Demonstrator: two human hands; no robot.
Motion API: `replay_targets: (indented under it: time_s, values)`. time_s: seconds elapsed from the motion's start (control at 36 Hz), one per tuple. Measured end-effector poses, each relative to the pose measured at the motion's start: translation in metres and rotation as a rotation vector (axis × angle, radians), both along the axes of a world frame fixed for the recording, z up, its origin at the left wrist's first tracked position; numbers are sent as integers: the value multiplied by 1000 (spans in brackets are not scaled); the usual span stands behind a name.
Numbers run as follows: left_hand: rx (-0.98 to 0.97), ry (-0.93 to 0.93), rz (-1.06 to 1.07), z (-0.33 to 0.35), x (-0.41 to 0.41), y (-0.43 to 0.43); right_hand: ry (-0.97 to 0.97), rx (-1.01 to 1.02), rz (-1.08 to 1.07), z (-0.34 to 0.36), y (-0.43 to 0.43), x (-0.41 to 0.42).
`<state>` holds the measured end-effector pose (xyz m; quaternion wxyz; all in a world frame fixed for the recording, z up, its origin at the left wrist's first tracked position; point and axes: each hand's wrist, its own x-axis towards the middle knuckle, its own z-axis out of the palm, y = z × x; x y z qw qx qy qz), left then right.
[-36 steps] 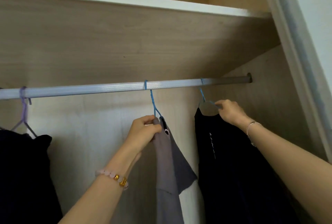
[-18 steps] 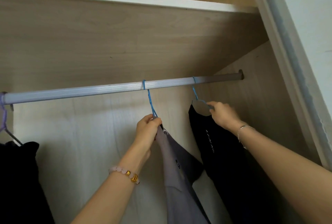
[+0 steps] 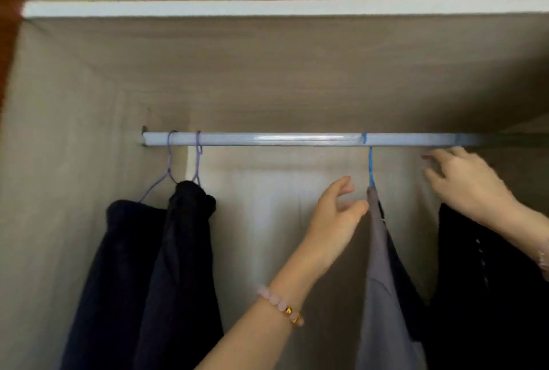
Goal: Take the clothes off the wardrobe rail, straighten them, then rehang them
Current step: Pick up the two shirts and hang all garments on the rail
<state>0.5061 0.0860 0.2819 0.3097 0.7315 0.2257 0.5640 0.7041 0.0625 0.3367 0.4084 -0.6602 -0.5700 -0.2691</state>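
Hands: our left hand [image 3: 335, 218] and right hand [image 3: 463, 188] are spread, holding nothing.
Handling: the grey garment [image 3: 383, 280] seems soft and light; we take it at its blue hanger [image 3: 370, 167].

No text, brand, number or sign can be read anywhere. The black garment [image 3: 487, 295] at the right carries a short column of small pale marks, too blurred to tell whether they are letters.
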Motion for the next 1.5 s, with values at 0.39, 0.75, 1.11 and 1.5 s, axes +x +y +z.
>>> replay_targets:
  time_s: [0.39, 0.75, 1.11, 1.5]
  values:
    - [338, 42, 633, 18, -180, -55, 206, -226, 806, 13, -23, -240]
    - [117, 257, 1152, -15, -252, -6, 563, -517, 888, -26, 23, -309]
    - [91, 117, 929, -35, -252, 18, 840, -379, 974, -35, 26, -248]
    - [57, 30, 878, -37, -258, 22, 944, -196, 864, -45, 18, -182]
